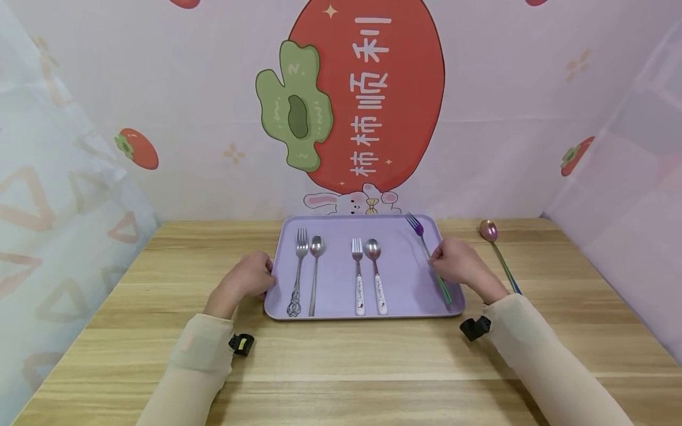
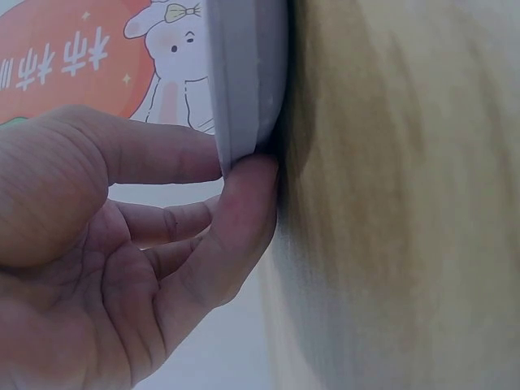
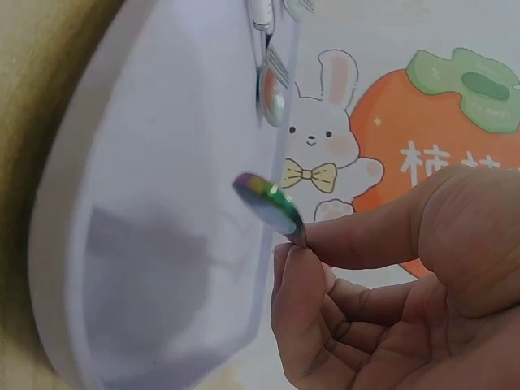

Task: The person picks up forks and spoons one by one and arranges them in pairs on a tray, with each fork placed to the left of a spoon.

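Note:
A lilac tray (image 1: pixel 335 278) lies on the wooden table. My left hand (image 1: pixel 247 277) grips its left rim; in the left wrist view, thumb and fingers of the left hand (image 2: pixel 138 236) pinch the tray's edge (image 2: pixel 248 81). With thumb and index finger my right hand (image 1: pixel 458 261) pinches the rainbow-coloured fork (image 1: pixel 441 289) around its middle, tines pointing away, over the tray's right part. The right wrist view has the fork's handle end (image 3: pixel 266 199) above the tray surface (image 3: pixel 171 162), held by the right hand (image 3: pixel 366 301).
On the tray's left lie an ornate silver fork (image 1: pixel 301 248) and a silver spoon (image 1: pixel 315 266). A white-handled fork (image 1: pixel 359 290) and white-handled spoon (image 1: pixel 380 290) lie mid-tray. Beyond the right rim, a rainbow spoon (image 1: pixel 501 254) rests on the table (image 1: pixel 341 367).

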`<state>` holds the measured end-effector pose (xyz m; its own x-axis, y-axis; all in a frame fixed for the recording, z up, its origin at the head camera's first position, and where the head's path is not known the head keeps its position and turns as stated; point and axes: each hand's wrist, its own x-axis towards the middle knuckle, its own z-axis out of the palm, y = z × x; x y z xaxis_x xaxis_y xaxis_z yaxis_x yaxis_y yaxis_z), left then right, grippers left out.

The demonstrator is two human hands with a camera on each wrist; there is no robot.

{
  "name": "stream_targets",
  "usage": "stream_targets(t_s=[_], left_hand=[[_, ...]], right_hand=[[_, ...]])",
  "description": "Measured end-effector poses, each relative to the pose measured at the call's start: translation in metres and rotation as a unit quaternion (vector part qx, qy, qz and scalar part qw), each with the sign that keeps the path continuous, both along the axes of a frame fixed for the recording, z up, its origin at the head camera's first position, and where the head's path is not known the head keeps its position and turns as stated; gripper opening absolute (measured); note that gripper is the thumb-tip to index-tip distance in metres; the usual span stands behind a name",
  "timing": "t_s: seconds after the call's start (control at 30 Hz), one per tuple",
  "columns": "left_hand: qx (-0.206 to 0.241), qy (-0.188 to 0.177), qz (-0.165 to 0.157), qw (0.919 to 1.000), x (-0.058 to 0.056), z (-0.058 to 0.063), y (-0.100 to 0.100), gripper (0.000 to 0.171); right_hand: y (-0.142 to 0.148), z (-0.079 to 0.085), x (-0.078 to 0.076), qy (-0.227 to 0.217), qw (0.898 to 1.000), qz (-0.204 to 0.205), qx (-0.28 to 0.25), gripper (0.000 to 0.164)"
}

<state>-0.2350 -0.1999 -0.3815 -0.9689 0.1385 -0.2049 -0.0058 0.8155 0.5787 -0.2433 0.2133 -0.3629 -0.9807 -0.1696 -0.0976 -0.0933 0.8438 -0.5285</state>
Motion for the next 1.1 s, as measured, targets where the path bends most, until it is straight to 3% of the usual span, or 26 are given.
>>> stream_targets(t_s=[0.47, 0.73, 1.1], left_hand=[[-0.003, 0.012, -0.008, 0.9999, -0.005, -0.006, -0.002, 0.013], [-0.006, 0.007, -0.003, 1.0000, -0.004, -0.005, -0.002, 0.014], [-0.004, 0.000, 0.001, 1.0000, -0.001, -0.002, 0.000, 0.015]], right_hand=[[-0.016, -0.010, -0.006, -0.004, 1.000, 0.012, 0.022, 0.016], [-0.026, -0.013, -0.010, -0.023, 0.999, 0.014, 0.023, 0.018], [-0.037, -0.018, -0.011, -0.016, 0.999, 0.024, 0.025, 0.024]])
